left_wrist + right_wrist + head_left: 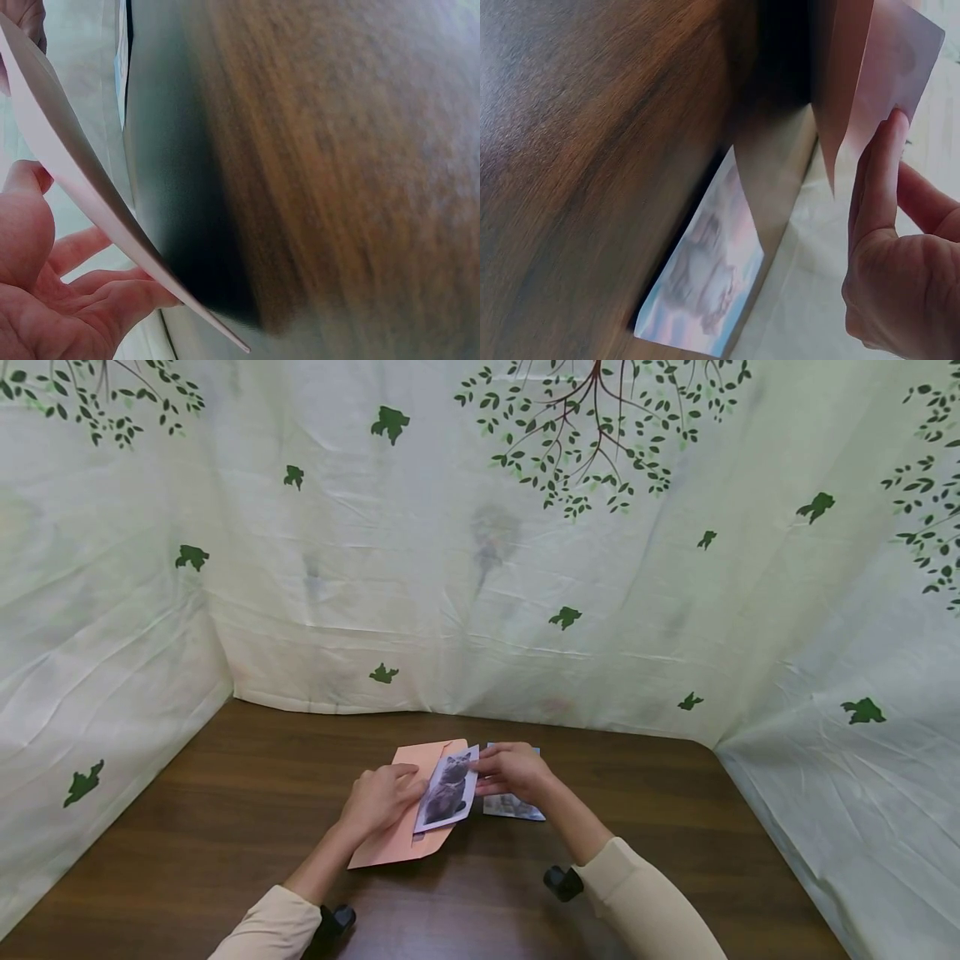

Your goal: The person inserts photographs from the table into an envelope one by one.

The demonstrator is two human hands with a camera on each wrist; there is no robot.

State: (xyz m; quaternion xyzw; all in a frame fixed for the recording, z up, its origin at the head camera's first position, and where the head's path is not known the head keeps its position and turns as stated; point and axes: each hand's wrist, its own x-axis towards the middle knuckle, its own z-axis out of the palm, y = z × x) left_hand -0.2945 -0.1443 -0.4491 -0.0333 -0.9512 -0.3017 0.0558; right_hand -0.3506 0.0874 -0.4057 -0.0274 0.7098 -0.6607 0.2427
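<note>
In the head view, my left hand (382, 797) holds a peach-coloured envelope (397, 843) on its left part. The left wrist view shows the envelope (97, 180) nearly edge-on, tilted above the table, with the left hand (67, 300) against it and some fingertips hidden. A photo card of a grey cat (447, 789) lies slanted over the envelope; its lower end is at the envelope's opening. My right hand (513, 771) pinches the card's right edge. From the right wrist, the back of this card (900, 60) shows pale above the fingers of the right hand (900, 247).
A second picture card (513, 807), bluish and pink, lies on the brown wooden table (637, 827) partly under the right hand. Pale curtains (450, 568) with leaf prints hang round the table's back and sides. Dark wrist devices (562, 883) sit at both wrists.
</note>
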